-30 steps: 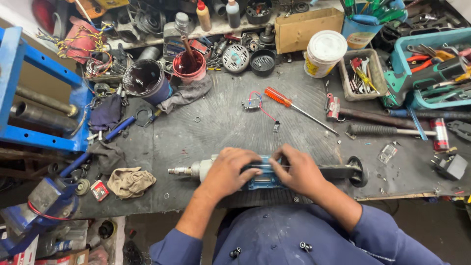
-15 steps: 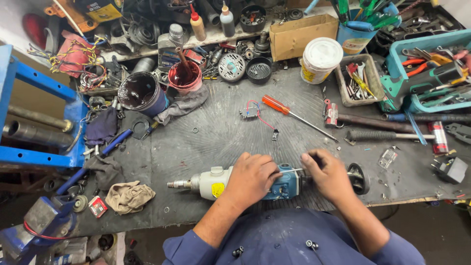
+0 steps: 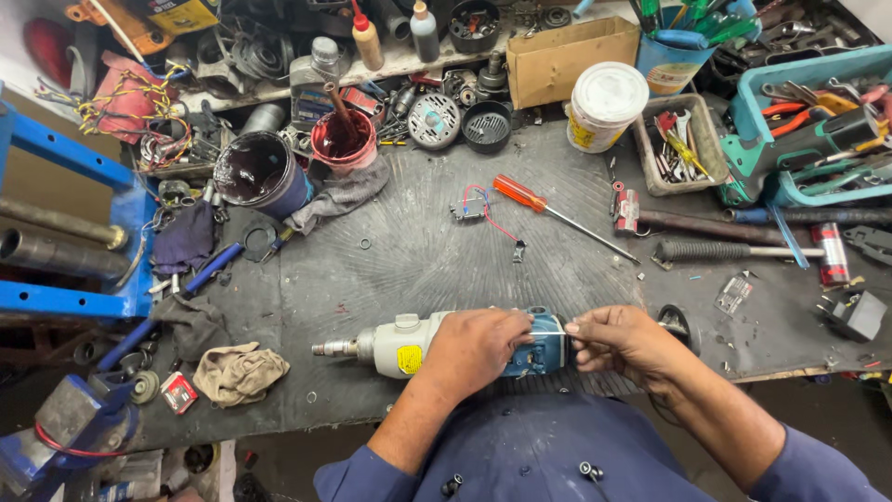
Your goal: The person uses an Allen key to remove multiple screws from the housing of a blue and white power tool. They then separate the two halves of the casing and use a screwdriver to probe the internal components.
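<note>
A power drill (image 3: 409, 346) with a grey metal nose, a yellow label and a blue body lies on its side near the bench's front edge, chuck pointing left. My left hand (image 3: 474, 351) is clamped over the middle of its body. At the rear end of the blue housing my right hand (image 3: 624, 342) pinches with thumb and fingertips; what sits between them is too small to tell. A red-handled screwdriver (image 3: 548, 208) and a small switch part with red and blue wires (image 3: 474, 206) lie further back on the dark rubber mat (image 3: 409, 251).
Paint-stained cans (image 3: 260, 173), a red cup (image 3: 344, 139), a white tub (image 3: 604, 104), a cardboard box (image 3: 567, 58) and tool trays (image 3: 808, 121) crowd the back. A blue vice frame (image 3: 65, 232) stands left. Rags (image 3: 237, 372) lie front left, hammers (image 3: 734, 240) right.
The view has shifted slightly. My left hand stays on the drill body, while my right hand has drawn back a little to the rear end of the housing.
</note>
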